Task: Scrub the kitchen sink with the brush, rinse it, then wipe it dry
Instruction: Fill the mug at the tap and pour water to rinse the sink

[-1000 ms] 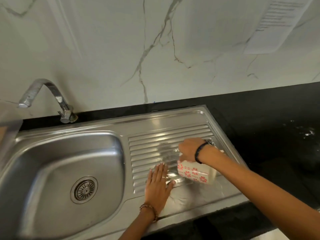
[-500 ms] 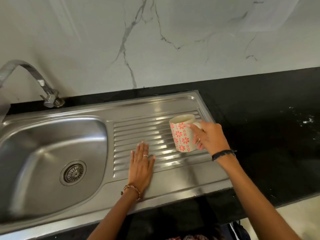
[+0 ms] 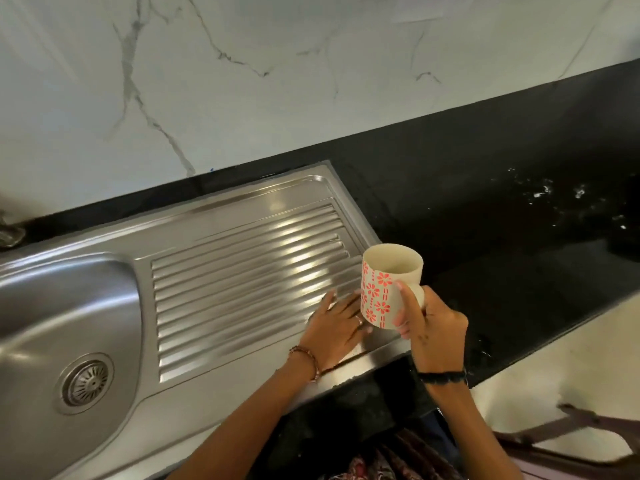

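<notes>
The stainless steel sink (image 3: 79, 296) fills the left, with its basin, round drain (image 3: 87, 382) and a ribbed drainboard (image 3: 242, 282) to the right. My left hand (image 3: 337, 329) lies flat, palm down, fingers apart, on the drainboard's front right corner. My right hand (image 3: 431, 336) holds a cream mug (image 3: 389, 284) with red flower prints upright, above the sink's right edge. The mug looks empty inside. No brush or cloth is in view.
A black stone counter (image 3: 502, 244) runs right of the sink, with white specks at the far right. A white marble wall (image 3: 277, 81) rises behind. The tap's base (image 3: 8, 230) shows at the left edge. A dark wooden frame (image 3: 588, 434) stands low right.
My right hand turned the mug from tipped over the drainboard to upright and carried it right, to the sink's edge. My left hand slid right along the drainboard. The view swung right.
</notes>
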The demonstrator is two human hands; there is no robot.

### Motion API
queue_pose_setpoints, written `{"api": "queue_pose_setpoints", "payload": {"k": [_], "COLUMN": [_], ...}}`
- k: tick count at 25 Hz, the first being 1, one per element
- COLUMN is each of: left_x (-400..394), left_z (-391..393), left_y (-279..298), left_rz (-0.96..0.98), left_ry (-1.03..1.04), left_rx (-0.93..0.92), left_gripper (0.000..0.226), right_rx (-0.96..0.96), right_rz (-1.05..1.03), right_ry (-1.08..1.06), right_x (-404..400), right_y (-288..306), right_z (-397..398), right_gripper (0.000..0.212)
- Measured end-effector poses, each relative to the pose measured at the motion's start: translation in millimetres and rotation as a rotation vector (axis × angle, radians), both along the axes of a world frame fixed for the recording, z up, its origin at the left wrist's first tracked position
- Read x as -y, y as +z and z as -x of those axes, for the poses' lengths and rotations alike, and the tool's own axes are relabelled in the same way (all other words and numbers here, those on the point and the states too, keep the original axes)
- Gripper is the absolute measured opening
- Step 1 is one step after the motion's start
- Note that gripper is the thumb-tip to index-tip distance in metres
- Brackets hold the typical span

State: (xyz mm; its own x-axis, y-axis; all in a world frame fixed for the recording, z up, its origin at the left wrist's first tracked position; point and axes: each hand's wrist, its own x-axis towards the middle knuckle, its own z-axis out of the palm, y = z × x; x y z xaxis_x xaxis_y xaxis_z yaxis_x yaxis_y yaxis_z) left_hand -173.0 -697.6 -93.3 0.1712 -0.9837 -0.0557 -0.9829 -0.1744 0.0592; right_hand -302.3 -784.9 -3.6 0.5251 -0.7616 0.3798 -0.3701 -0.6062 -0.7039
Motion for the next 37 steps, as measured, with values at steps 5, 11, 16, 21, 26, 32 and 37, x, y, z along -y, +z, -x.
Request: {"api": "queue_pose_setpoints", "payload": {"k": [5, 11, 16, 21, 26, 32, 37], "left_x": [75.6, 93.8, 118.7, 154.8, 175.1, 152.4, 34.3], "left_z": [-42.3, -62.9, -80.6, -120.2, -169.4, -187.1, -226.2], "left_y": [5.5, 2.7, -4.5, -7.7, -6.7, -6.7, -12.5], "left_rz": [-0.040, 0.027, -0.011, 0.030, 0.062, 0.122, 0.158], "left_ry": [0.321, 0.512, 0.472, 0.607, 0.690, 0.764, 0.984], "left_rx": [-0.032, -0.097, -0.060, -0.140, -0.178, -0.265, -0.246], "left_gripper": [0.058, 0.059, 0.056, 0.054, 0.054, 0.054, 0.055], "right_rx": [0.027, 0.015, -0.026, -0.031, -0.065, -0.079, -0.053], "right_rz": [0.009, -0.028, -0.059, -0.033, -0.074, -0.068, -0.001], "right_ry": [-0.056, -0.077, -0.042, -0.010, -0.022, 0.017, 0.088], "right_x": [-3.1, 1.2, 15.2, 21.9, 20.7, 13.7, -0.4], "right_y": [-7.4, -10.6, -14.6, -17.4, -30.5, -33.1, -23.2], "right_z": [5.2, -8.3, -32.8, -56.1, -72.3, -82.3, -95.5], "right_gripper": [0.075, 0.073, 0.077, 0.079, 0.077, 0.073, 0.069]}}
